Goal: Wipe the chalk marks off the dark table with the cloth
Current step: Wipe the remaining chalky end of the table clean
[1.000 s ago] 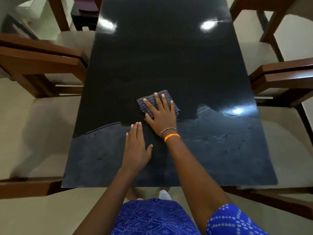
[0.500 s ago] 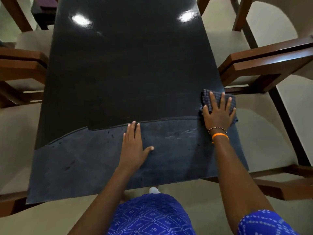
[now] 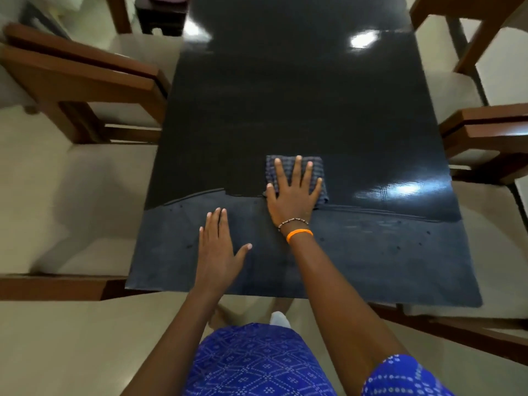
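Note:
A folded blue checked cloth [image 3: 315, 167] lies near the middle of the dark glossy table [image 3: 285, 95]. My right hand [image 3: 294, 195] presses flat on the cloth with fingers spread and straight. My left hand [image 3: 218, 247] rests flat on the table's near part, fingers together, thumb out. The near strip of the table [image 3: 385, 252] looks dull and greyish with chalk haze and small dark specks. Beyond a curved line at the cloth's level the surface is shiny black.
Wooden chairs with cream seats stand on both sides: one at the left [image 3: 85, 81], one at the right [image 3: 485, 132], others at the near corners. A dark stool [image 3: 163, 15] stands at the far left. Pale floor surrounds the table.
My right hand has slid the cloth from the table's right edge back left toward the middle. My left hand has stayed planted on the near part.

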